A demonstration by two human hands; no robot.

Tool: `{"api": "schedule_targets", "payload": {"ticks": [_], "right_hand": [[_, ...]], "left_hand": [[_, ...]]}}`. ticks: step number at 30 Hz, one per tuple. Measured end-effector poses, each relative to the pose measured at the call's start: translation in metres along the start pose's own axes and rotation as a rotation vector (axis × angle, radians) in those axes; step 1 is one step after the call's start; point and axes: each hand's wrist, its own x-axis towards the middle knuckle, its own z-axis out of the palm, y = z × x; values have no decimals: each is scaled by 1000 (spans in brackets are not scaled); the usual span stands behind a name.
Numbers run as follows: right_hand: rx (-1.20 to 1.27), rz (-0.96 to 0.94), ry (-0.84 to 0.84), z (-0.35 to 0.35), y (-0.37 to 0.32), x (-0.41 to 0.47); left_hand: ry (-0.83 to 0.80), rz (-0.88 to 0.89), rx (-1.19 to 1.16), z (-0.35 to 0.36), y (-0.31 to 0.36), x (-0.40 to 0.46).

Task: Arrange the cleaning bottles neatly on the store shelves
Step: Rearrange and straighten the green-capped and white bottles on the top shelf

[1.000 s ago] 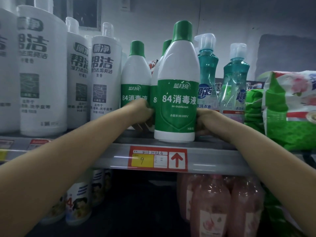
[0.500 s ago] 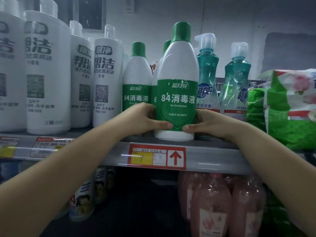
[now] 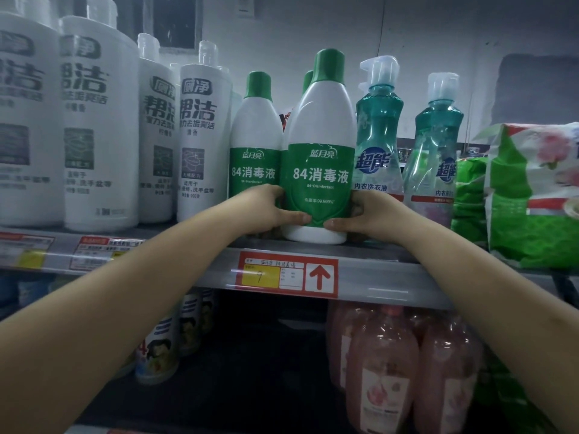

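A white disinfectant bottle (image 3: 321,158) with a green cap and green label stands upright at the front of the grey shelf (image 3: 376,272). My left hand (image 3: 269,211) and my right hand (image 3: 369,214) grip its base from either side, thumbs across the front of the label. A matching bottle (image 3: 255,136) stands just left of it, and a third one's green cap shows behind. Teal pump bottles (image 3: 377,133) stand to the right.
Tall white cleaner bottles (image 3: 200,139) fill the shelf's left part. Green and white bags (image 3: 532,195) lie at the right end. A red price tag with an arrow (image 3: 288,278) hangs on the shelf edge. Pink bottles (image 3: 385,364) and cans (image 3: 159,349) stand on the shelf below.
My left hand came from behind the front bottle and wrapped round its base. My right thumb came round to the front. The bottle sits slightly further back on the shelf.
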Motion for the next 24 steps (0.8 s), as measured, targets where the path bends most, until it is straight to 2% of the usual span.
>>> {"api": "schedule_targets", "payload": {"ticks": [4, 7, 8, 11, 13, 15, 20, 22, 24], "right_hand": [[102, 19, -35, -2, -4, -4], [251, 89, -1, -9, -12, -8], [216, 107, 71, -12, -15, -8], [-103, 79, 401, -16, -34, -6], [-178, -65, 587, -12, -56, -8], [-134, -211, 654, -3, -85, -8], [-26, -363, 432, 35, -149, 10], [5, -378, 320, 53, -169, 21], [30, -388, 241, 72, -184, 33]], "left_hand": [[70, 24, 106, -1, 3, -5], [199, 28, 205, -4, 2, -12], [248, 27, 239, -6, 0, -15], [357, 44, 289, -16, -9, -30], [420, 63, 286, -25, -18, -42], [507, 74, 290, -36, -30, -53], [861, -24, 378, -72, -74, -78], [915, -71, 339, -83, -93, -87], [894, -26, 340, -90, -108, -93]]}}
